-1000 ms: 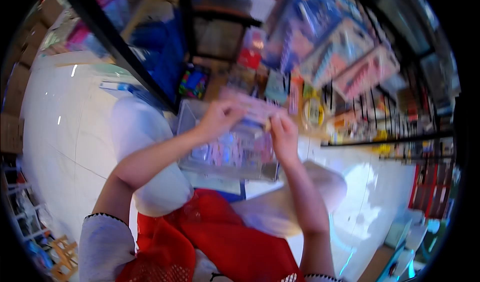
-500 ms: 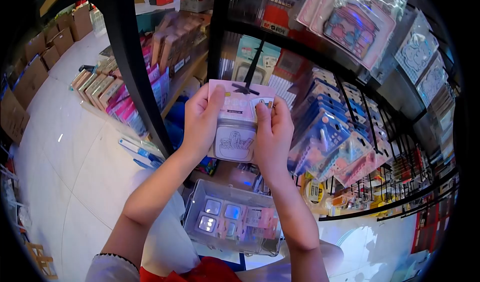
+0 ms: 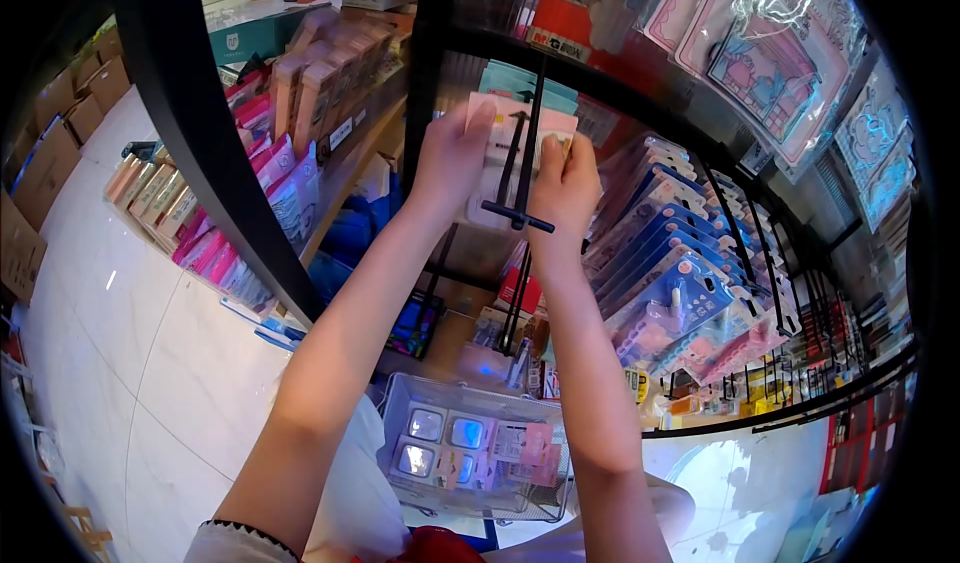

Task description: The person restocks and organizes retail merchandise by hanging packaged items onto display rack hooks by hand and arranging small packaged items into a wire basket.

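Observation:
Both my hands hold a packaged item on a pale pink backing card, upright at a black display hook. My left hand grips the card's left edge, thumb on the front. On the right edge, my right hand is closed with its thumb near the top corner. The hook's rods cross in front of the card and partly cover it; I cannot tell whether the card's hole is on the hook. Teal cards show just behind. What is printed on the pack is blurred.
Below, a mesh basket holds several similar packs with square cases. Blue and pink blister packs hang at right, near protruding hooks. A black post stands at left, beside shelved boxes. Large pink packs hang upper right.
My hands have moved the pack up and away from me, toward the back of the rack. The hook's end, earlier at the card's top, now lies over its lower part.

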A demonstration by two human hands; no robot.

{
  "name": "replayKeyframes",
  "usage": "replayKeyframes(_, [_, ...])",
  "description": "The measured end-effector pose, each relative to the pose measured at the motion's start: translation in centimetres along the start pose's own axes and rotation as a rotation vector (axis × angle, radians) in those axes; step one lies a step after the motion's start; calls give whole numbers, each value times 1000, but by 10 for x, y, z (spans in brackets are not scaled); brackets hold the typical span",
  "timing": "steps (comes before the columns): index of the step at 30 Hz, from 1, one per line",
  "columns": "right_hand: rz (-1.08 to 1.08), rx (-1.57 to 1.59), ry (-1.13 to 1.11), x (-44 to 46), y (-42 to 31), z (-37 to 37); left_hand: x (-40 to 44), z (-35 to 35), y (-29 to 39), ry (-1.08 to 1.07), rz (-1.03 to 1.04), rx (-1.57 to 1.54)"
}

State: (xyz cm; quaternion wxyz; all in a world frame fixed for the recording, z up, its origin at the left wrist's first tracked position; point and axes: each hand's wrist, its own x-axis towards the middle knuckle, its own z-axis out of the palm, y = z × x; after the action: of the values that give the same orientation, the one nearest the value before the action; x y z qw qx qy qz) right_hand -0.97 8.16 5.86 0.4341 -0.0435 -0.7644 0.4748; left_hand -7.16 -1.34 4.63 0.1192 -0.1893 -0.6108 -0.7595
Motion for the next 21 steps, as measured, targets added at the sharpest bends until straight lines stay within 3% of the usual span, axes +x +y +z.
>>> replayKeyframes(4, [-33, 12, 74, 21, 20, 17, 21, 13, -20, 106, 154, 133])
replayKeyframes(11, [297, 23, -95, 2, 9, 6, -5, 4, -30, 249, 277, 215])
replayKeyframes(14, [122, 62, -38, -39, 29, 1, -35, -8, -38, 225, 314, 291])
replayKeyframes(19, [30, 86, -520, -138, 7, -83, -110, -26, -29, 96, 376, 537])
replayKeyframes(21, [-122, -31, -699, -173, -2, -124, -136, -28, -21, -5, 394, 519])
